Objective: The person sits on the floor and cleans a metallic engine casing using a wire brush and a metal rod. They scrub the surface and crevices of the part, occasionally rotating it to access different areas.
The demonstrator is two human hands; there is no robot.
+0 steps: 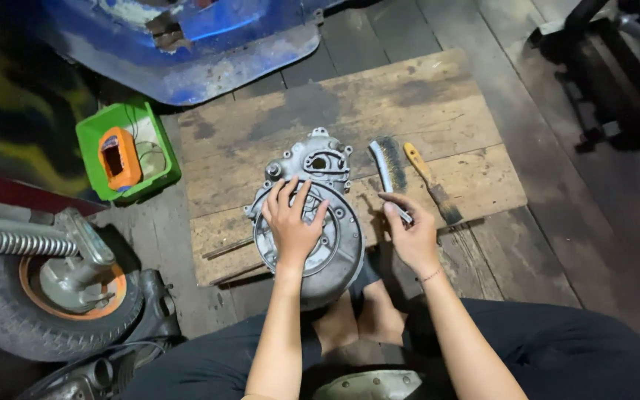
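Head view, engine cover: lies on the wooden board.
Left hand: fingers spread flat on the cover, gripping nothing.
Right hand: just right of the cover, closed on the wire brush handle.
Paintbrush: right of the wire brush.

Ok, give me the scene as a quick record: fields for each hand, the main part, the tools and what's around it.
left hand: palm down, fingers spread on the engine cover
right hand: fingers closed on the handle of the wire brush
engine cover: grey metal, round, lying on the wooden board
paintbrush: yellow handle, on the board, right of the wire brush, untouched
green bin: left of the board, holds an orange part
wheel: tyre with orange rim, lower left
blue panel: above the board
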